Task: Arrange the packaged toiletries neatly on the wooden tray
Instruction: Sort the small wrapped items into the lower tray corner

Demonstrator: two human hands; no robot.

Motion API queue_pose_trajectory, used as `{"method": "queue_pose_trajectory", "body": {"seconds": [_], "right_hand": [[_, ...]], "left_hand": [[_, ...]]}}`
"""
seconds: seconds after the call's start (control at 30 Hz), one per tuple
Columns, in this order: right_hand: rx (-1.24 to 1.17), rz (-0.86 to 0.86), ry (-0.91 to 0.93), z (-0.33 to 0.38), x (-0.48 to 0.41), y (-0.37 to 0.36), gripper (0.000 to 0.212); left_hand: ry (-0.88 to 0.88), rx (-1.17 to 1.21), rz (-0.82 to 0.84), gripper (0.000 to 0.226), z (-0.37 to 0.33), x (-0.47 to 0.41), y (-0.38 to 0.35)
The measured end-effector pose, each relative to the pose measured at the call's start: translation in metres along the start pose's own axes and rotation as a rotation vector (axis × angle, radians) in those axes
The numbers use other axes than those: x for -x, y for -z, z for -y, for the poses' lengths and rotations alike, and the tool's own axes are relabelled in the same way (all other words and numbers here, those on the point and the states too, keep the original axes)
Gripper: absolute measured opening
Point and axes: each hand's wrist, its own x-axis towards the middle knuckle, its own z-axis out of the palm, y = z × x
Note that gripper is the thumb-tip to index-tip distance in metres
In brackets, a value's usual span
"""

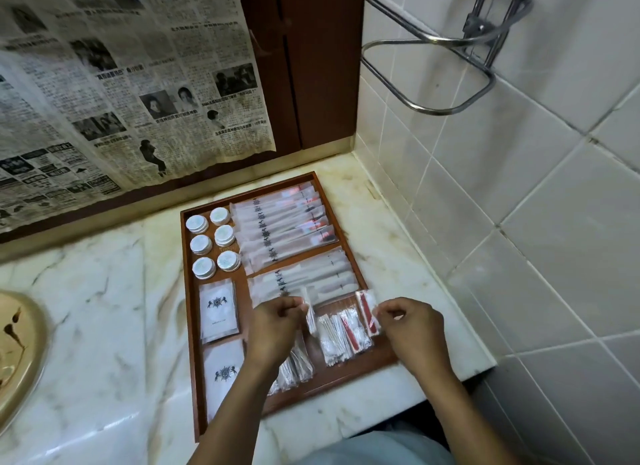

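A wooden tray (189, 305) lies on the marble counter. It holds several round white lidded jars (212, 243), long white sachets in two rows (284, 229), flat white packets with a crest (219, 310) and small clear packets with red and white contents (341, 336). My left hand (273, 326) pinches one small clear packet (309, 314) above the tray's near right compartment. My right hand (412, 326) pinches another small clear packet with a red strip (367, 310) just to the right. My left forearm hides part of the near compartments.
A tiled wall (519, 187) closes the right side, with a metal wire rack (446, 66) mounted above. A newspaper (121, 84) hangs over the dark wooden back panel. A beige basin (17, 354) sits at the left edge of the counter.
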Motion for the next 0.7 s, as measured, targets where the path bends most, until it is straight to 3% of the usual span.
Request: {"method": "queue_pose_trajectory", "body": {"seconds": [0.17,0.33,0.5,0.7], "right_hand": [[0.189,0.044,0.079,0.017,0.022,-0.020,0.006],[0.301,0.093,0.094,0.017,0.025,-0.037,0.010],[0.342,0.090,0.122,0.016,0.028,-0.042,0.010],[0.349,0.076,0.113,0.015,0.028,-0.044,0.009]], "left_hand": [[0.060,0.049,0.013,0.004,0.005,0.009,0.007],[0.078,0.042,0.024,0.019,0.006,0.015,0.010],[0.122,0.072,0.015,0.032,0.007,0.017,0.010],[0.116,0.055,0.040,0.031,0.005,0.019,0.012]]}}
